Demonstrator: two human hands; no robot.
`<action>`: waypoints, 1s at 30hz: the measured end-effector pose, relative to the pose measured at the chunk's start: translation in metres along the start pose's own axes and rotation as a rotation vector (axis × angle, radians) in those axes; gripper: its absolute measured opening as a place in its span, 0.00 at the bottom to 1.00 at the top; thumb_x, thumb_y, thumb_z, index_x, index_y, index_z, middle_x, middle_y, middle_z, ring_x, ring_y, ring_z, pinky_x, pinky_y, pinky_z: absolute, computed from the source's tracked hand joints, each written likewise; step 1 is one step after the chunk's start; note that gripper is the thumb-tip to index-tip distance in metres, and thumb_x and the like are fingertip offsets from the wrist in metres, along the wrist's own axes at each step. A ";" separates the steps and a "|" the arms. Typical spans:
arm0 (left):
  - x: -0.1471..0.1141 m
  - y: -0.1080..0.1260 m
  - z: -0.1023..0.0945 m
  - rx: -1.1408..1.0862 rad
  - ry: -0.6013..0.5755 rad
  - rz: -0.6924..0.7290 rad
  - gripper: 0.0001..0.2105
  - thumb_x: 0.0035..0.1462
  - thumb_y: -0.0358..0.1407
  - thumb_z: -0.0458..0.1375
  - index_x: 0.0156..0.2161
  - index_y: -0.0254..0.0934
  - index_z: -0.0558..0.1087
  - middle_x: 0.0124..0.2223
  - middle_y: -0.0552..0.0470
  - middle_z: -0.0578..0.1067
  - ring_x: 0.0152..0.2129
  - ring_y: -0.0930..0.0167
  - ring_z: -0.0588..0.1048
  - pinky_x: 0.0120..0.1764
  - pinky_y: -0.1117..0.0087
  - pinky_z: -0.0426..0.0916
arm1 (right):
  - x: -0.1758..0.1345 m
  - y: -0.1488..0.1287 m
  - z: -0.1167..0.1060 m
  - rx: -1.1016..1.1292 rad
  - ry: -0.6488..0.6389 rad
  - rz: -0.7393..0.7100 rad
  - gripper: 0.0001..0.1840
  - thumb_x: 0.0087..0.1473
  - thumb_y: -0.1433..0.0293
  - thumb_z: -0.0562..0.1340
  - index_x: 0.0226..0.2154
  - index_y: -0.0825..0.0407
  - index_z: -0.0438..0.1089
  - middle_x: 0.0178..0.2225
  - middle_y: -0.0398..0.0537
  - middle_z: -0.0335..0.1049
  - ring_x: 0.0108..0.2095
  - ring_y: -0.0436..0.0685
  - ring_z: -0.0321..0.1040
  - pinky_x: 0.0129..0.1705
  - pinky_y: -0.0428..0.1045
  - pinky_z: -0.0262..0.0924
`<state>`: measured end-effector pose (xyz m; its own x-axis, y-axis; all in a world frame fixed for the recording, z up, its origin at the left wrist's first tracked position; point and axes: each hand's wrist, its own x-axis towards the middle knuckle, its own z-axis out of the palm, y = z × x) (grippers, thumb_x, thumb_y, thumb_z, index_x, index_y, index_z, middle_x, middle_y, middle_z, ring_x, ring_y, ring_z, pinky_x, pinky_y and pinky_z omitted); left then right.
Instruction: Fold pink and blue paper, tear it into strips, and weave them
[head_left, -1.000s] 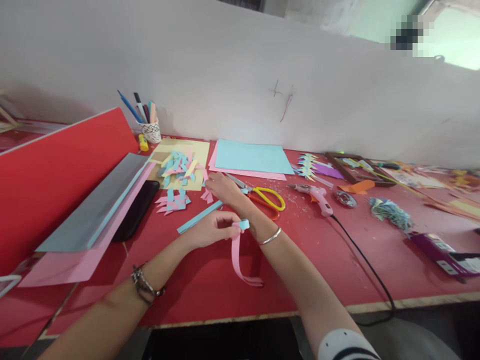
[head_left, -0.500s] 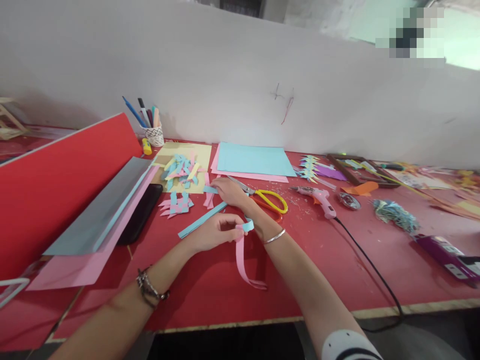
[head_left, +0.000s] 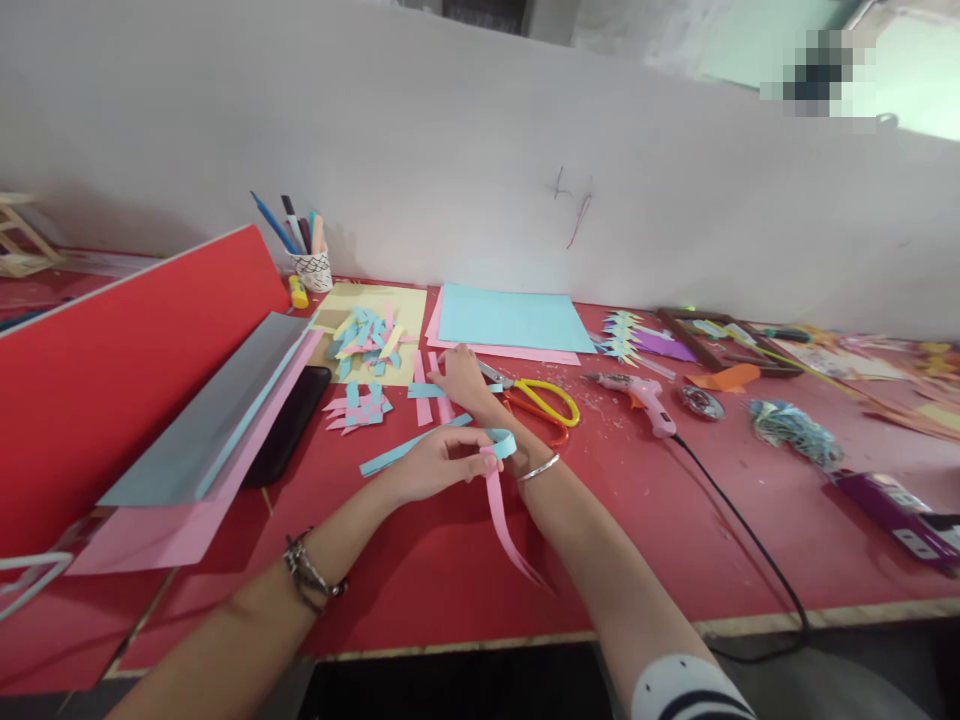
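Note:
My left hand [head_left: 448, 464] is closed, pinching a blue paper strip [head_left: 504, 443] bent into a loop together with a pink paper strip [head_left: 504, 520] that hangs down toward the table edge. Farther out, my right hand [head_left: 463, 384] has its fingertips closed on a loose pink strip [head_left: 445, 408]; the fingers partly hide it. Beside that lies another pink strip [head_left: 422, 385], with a blue strip [head_left: 421, 391] crossing them. A longer blue strip [head_left: 394, 456] rests left of my left hand. Scissors [head_left: 546, 400] with yellow and orange handles lie just right of my right hand.
Woven paper pieces [head_left: 364, 405] and a strip pile [head_left: 367, 338] sit at left, near a black phone [head_left: 289, 425]. Coloured sheets [head_left: 514, 320] lie at the back. A pink glue gun [head_left: 637, 395] with a black cord [head_left: 739, 535] is at right.
My right hand has shifted slightly right, and the pink strips beneath it now lie apart. My left hand has moved a little right, the hanging pink strip swinging with it.

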<state>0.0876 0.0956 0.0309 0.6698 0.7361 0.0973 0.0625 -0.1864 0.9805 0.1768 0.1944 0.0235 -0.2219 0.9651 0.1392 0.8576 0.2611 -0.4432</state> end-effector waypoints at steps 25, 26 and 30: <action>0.007 -0.013 -0.002 -0.178 0.317 -0.123 0.15 0.44 0.42 0.57 0.38 0.38 0.70 0.24 0.60 0.64 0.19 0.79 0.58 0.26 0.76 0.57 | -0.034 0.064 -0.110 1.235 0.322 0.031 0.06 0.46 0.66 0.57 0.23 0.49 0.60 0.30 0.41 0.70 0.37 0.50 0.66 0.40 0.49 0.59; 0.007 -0.014 -0.002 -0.251 0.342 -0.133 0.17 0.43 0.42 0.58 0.41 0.39 0.70 0.24 0.60 0.64 0.19 0.79 0.58 0.27 0.76 0.57 | -0.043 0.067 -0.116 1.264 0.334 0.032 0.06 0.46 0.66 0.57 0.23 0.49 0.60 0.30 0.41 0.70 0.36 0.50 0.66 0.41 0.49 0.59; 0.007 -0.014 -0.003 -0.406 0.375 -0.168 0.22 0.42 0.42 0.60 0.45 0.41 0.69 0.32 0.55 0.71 0.26 0.78 0.64 0.33 0.74 0.61 | -0.081 0.071 -0.119 1.309 0.265 0.076 0.06 0.45 0.66 0.59 0.23 0.50 0.61 0.28 0.41 0.70 0.32 0.49 0.67 0.37 0.47 0.62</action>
<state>0.0895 0.1050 0.0182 0.3625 0.9281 -0.0845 -0.1927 0.1634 0.9676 0.3104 0.1322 0.0860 0.0299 0.9838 0.1770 -0.2431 0.1789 -0.9533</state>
